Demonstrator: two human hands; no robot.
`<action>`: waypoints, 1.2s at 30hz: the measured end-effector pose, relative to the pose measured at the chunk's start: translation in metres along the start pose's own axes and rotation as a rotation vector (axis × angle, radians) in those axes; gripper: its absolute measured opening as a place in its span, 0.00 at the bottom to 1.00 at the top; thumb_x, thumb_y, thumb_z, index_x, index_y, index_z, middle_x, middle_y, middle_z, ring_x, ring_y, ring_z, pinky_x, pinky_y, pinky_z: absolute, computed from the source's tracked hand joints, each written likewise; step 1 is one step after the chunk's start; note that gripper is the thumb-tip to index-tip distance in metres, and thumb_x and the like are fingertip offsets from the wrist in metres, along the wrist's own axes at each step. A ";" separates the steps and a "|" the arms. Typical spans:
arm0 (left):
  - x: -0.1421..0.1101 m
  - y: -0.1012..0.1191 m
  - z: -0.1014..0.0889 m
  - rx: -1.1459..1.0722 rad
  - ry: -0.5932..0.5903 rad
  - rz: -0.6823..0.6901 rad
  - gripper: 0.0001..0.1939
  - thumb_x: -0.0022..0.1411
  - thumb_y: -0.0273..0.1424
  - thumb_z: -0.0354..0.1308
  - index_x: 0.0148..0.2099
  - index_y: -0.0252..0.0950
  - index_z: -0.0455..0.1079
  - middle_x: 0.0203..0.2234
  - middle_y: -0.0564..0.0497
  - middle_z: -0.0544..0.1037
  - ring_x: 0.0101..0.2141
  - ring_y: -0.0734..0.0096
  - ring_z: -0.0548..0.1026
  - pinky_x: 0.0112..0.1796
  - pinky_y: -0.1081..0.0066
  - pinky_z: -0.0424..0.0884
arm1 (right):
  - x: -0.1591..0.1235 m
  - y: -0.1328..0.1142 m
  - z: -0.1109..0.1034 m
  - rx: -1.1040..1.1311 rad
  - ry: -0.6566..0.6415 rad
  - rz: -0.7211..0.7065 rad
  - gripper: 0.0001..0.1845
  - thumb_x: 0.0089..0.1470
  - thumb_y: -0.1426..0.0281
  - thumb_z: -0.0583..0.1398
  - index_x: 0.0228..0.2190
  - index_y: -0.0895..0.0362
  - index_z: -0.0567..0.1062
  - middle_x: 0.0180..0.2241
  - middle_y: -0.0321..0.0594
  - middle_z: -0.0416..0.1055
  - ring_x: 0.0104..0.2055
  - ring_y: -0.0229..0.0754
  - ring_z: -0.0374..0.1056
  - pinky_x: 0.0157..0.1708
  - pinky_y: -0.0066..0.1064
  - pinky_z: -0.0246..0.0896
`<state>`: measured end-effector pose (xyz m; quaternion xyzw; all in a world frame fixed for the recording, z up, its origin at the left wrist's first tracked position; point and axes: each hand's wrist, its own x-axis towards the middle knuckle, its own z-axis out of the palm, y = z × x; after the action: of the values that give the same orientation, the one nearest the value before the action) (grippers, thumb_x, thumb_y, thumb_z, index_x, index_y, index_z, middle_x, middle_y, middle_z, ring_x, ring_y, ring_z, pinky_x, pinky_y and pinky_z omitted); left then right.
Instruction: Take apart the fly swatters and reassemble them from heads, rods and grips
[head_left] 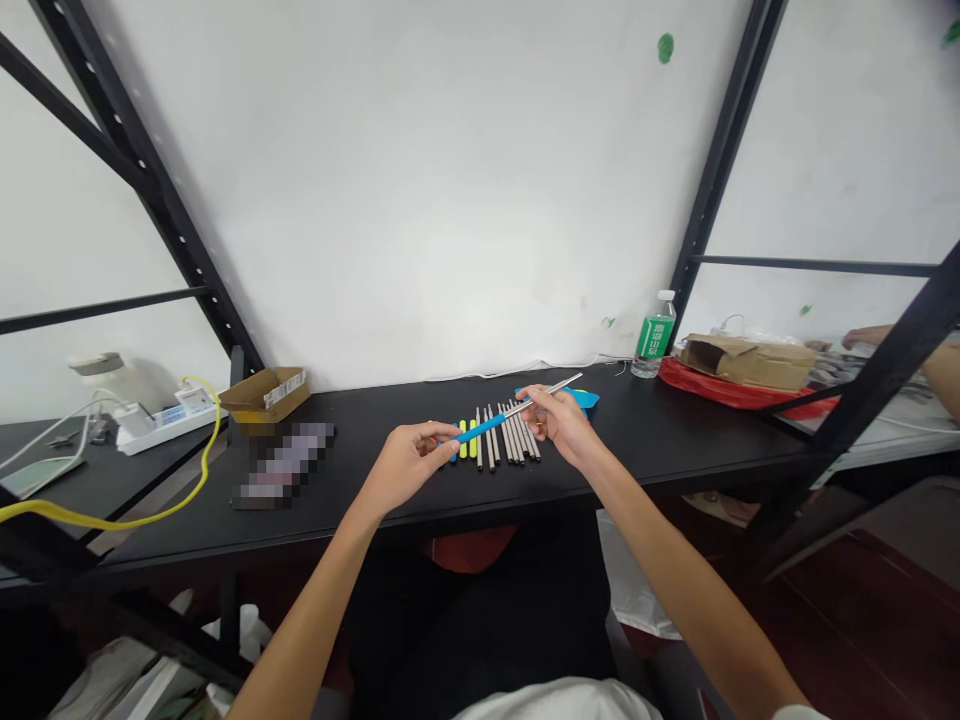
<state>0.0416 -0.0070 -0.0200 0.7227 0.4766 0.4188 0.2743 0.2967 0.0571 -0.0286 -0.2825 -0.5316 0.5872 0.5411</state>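
Centrally in the frame, the left hand (409, 458) pinches a stick's blue end (484, 428) while the right hand (559, 420) grasps its silver part, above grey tubes (492, 450), perhaps pens, on the table (352, 420).

Your white top (559, 702) shows near six o'clock, a white sleeve edge (799, 712) near five; your forearms (664, 545) are bare.

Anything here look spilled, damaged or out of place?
Nothing looks spilled near the grey rods. Two things stand out: green blotches on the white wall, one high on the right, and a pixelated patch on the desk's left, which hides what lies there.
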 end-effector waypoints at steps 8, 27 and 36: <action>0.000 0.001 0.003 0.035 -0.013 0.001 0.19 0.60 0.43 0.62 0.45 0.34 0.78 0.28 0.49 0.78 0.28 0.70 0.72 0.30 0.71 0.67 | 0.001 0.004 0.003 -0.010 -0.020 0.003 0.19 0.51 0.54 0.65 0.33 0.58 0.78 0.23 0.35 0.69 0.18 0.31 0.60 0.16 0.24 0.48; 0.000 0.005 0.015 0.104 -0.049 0.029 0.21 0.62 0.46 0.59 0.48 0.35 0.78 0.25 0.52 0.76 0.25 0.72 0.68 0.27 0.73 0.64 | -0.007 0.021 0.026 -0.043 -0.155 0.056 0.20 0.53 0.52 0.63 0.32 0.57 0.77 0.23 0.35 0.70 0.18 0.31 0.61 0.16 0.22 0.50; 0.003 0.001 -0.001 0.182 -0.016 0.076 0.19 0.65 0.46 0.55 0.43 0.38 0.79 0.39 0.49 0.82 0.41 0.61 0.76 0.43 0.69 0.70 | -0.004 0.019 0.023 0.001 -0.148 0.059 0.23 0.52 0.51 0.65 0.41 0.55 0.76 0.25 0.34 0.71 0.19 0.31 0.62 0.15 0.23 0.50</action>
<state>0.0420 -0.0050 -0.0177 0.7656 0.4825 0.3781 0.1952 0.2705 0.0490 -0.0412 -0.2536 -0.5613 0.6224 0.4830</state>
